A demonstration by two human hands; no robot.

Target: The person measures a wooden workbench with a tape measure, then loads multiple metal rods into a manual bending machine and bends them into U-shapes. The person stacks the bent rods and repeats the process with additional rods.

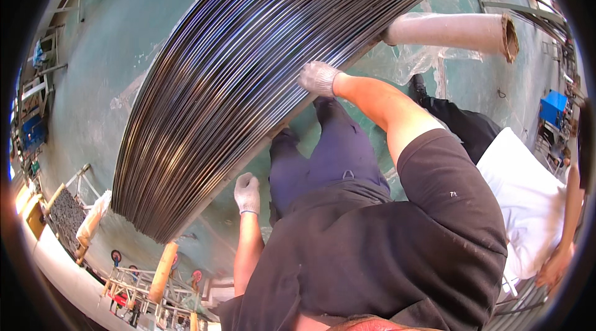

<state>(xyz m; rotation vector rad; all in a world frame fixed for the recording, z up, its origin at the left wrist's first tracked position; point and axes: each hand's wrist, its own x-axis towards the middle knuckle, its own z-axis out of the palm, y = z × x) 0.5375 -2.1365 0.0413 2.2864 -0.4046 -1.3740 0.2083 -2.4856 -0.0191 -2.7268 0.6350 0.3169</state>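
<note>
A wide layer of long, thin dark metal rods (248, 76) lies side by side in front of me, with shiny streaks along the lengths. My right hand (318, 78), in a pale work glove, rests at the near edge of the layer. Its fingers are curled down on a rod there, and the fingertips are partly hidden. My left hand (247, 193), gloved the same way, hangs just off the near edge, toward the left end of the rods. Its fingers are folded in, and nothing shows in them.
A large pale roll (453, 33) with a hollow core lies at the rods' right end, by clear plastic film. On my right is another person in a white shirt (515, 182). Wheeled metal frames (149, 297) stand at lower left. A blue box (552, 108) sits far right.
</note>
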